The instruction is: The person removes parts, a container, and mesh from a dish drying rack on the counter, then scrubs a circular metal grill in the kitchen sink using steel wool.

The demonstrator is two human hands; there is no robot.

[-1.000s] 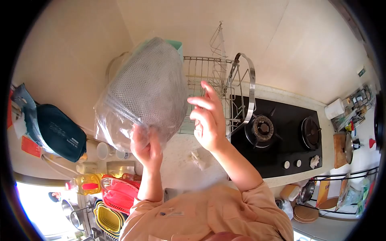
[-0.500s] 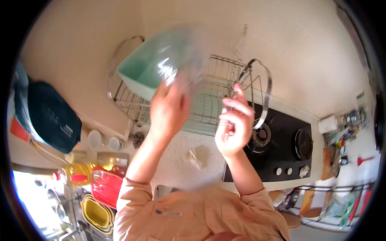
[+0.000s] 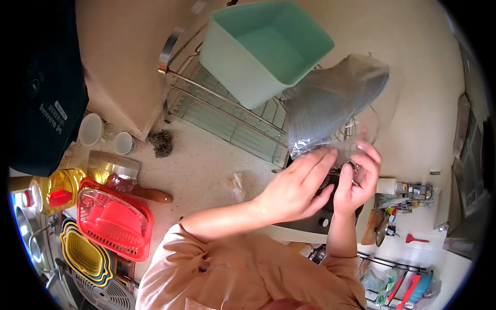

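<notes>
A clear plastic bag [image 3: 338, 95] holds a grey, finely ribbed sheet-like item whose kind I cannot make out. My left hand [image 3: 295, 187] is at the bag's lower edge, its fingers close together over the plastic and the thumb below. Beside it, my right hand [image 3: 360, 178] has its fingers curled on the loose clear plastic at the bag's lower right. The fingertips are partly covered by see-through film. Behind and to the left of the bag, a mint-green open bin [image 3: 243, 67] sits tilted in view on the wire rack [image 3: 227, 121].
A crumpled piece of plastic [image 3: 236, 186] lies on the counter, with a steel scrubber [image 3: 160, 143] further left. A cleaver [image 3: 150, 193] lies by a red basket [image 3: 139, 243], near an oil bottle [image 3: 59, 191] and white cups [image 3: 92, 129]. The black stove [image 3: 305, 223] is partly hidden behind my hands.
My left hand has carried the bag rightward, away from the front of the green bin, to my right hand. Both hands are now at the bag. The view has turned.
</notes>
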